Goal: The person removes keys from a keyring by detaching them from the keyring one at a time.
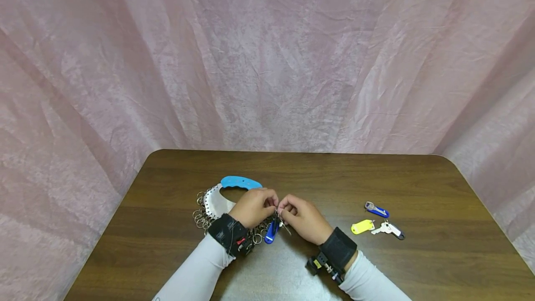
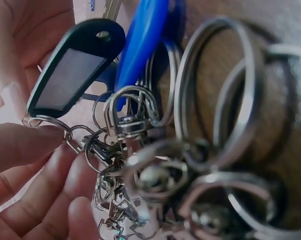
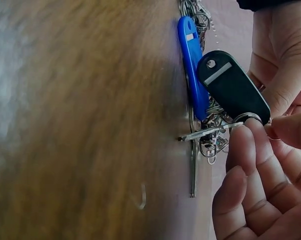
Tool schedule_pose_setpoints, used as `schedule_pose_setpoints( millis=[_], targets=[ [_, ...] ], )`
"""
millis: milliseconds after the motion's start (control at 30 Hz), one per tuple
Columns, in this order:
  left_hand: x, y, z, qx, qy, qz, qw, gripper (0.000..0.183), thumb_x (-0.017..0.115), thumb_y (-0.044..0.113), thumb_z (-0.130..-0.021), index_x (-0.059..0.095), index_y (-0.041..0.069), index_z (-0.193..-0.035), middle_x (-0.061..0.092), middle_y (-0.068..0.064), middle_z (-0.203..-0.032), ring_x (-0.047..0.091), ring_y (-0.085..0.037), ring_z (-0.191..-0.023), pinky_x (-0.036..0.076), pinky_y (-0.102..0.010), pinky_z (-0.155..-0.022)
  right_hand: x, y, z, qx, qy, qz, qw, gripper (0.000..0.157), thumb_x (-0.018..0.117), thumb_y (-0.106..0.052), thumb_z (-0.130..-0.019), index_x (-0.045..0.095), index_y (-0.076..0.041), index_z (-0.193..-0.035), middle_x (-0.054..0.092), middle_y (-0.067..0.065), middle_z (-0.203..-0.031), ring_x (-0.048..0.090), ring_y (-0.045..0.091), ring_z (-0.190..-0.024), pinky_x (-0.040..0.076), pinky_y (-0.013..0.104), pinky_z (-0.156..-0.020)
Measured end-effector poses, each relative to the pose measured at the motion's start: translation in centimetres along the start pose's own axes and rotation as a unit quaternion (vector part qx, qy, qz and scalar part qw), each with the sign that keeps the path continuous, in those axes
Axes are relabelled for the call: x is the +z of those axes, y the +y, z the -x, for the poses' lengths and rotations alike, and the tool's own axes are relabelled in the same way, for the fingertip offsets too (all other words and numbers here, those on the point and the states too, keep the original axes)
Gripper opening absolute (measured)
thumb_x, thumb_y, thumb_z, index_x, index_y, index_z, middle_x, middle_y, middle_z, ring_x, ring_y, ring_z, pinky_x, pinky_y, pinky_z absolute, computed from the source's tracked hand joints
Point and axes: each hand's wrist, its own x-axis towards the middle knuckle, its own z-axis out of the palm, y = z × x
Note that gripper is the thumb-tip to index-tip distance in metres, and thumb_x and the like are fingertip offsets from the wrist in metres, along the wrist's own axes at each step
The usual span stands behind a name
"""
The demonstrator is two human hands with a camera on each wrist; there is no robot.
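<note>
A white curved plate (image 1: 215,202) with a blue handle (image 1: 241,182) lies on the table, metal rings and swivel clasps (image 2: 133,122) hanging along its edge. My left hand (image 1: 252,209) is over the plate, thumb and fingers pinching a small metal ring at the clasps. Facing it, my right hand (image 1: 307,221) pinches the split ring (image 3: 248,116) of a black key tag (image 3: 234,85). A key (image 3: 210,132) hangs from that ring beside the right fingertips. Close by, a blue key tag (image 1: 271,232) hangs among the clasps. Fingers partly hide where the rings meet.
To the right on the wooden table (image 1: 418,185) lie another blue key tag (image 1: 377,210), a yellow key tag (image 1: 362,226) and a dark-edged tag (image 1: 395,231) with keys (image 1: 382,228). A pink curtain (image 1: 267,59) hangs behind the table.
</note>
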Motion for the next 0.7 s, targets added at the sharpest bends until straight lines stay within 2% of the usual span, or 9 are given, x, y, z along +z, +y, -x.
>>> schedule_pose_setpoints(
  millis=[167, 333, 700],
  targets=[
    [-0.05, -0.05, 0.03, -0.021, -0.02, -0.001, 0.9996, 0.012, 0.066, 0.008, -0.082, 0.06, 0.018, -0.082, 0.056, 0.012, -0.07, 0.053, -0.005, -0.067, 0.044, -0.025, -0.062, -0.03, 0.08, -0.01, -0.015, 0.003, 0.014, 1.0, 0.004, 0.059, -0.018, -0.094, 0.06, -0.014, -0.092, 0.062, -0.003, -0.079, 0.058, 0.011, -0.064, 0.048, 0.026, -0.057],
    [-0.09, 0.04, 0.09, -0.033, -0.022, 0.003, 0.9992, 0.011, 0.066, 0.009, -0.083, 0.06, 0.018, -0.082, 0.056, 0.012, -0.069, 0.052, -0.005, -0.066, 0.044, -0.025, -0.061, -0.16, -0.08, 0.02, -0.021, 0.006, 0.028, 0.999, 0.003, 0.06, -0.018, -0.093, 0.062, -0.016, -0.091, 0.06, -0.006, -0.081, 0.057, 0.011, -0.067, 0.048, 0.027, -0.059],
    [-0.12, 0.05, 0.08, -0.027, -0.028, 0.0, 0.9993, 0.009, 0.067, 0.009, -0.081, 0.063, 0.016, -0.081, 0.058, 0.011, -0.071, 0.054, -0.004, -0.068, 0.045, -0.025, -0.063, -0.11, -0.05, -0.01, -0.012, 0.009, 0.041, 0.999, 0.003, 0.061, -0.017, -0.092, 0.062, -0.017, -0.089, 0.061, -0.008, -0.078, 0.057, 0.011, -0.065, 0.048, 0.026, -0.057]
  ],
)
